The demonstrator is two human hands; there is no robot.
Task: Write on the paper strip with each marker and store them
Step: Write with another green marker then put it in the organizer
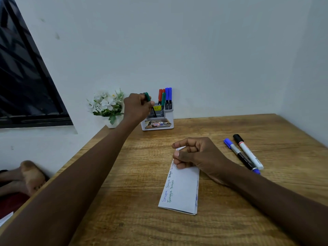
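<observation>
Green marker (147,98) clamped in left hand (137,107), tilted, tip in holder (158,124) at 12 o'clock. Right hand (193,153) fisted, empty, resting on strip (181,190) at centre. Blue marker (237,153) and black marker (248,151) loose at 2 o'clock. Risk: slanted entry snags rim, tips holder.

A folded white paper strip (181,190), lettered in blue, black and green along its left edge, lies mid-tabletop. A green marker (147,97) tilts into the grey holder (170,118) at the far edge. A blue marker (241,156) and a black-capped marker (249,152) lie side by side near the right edge.
</observation>
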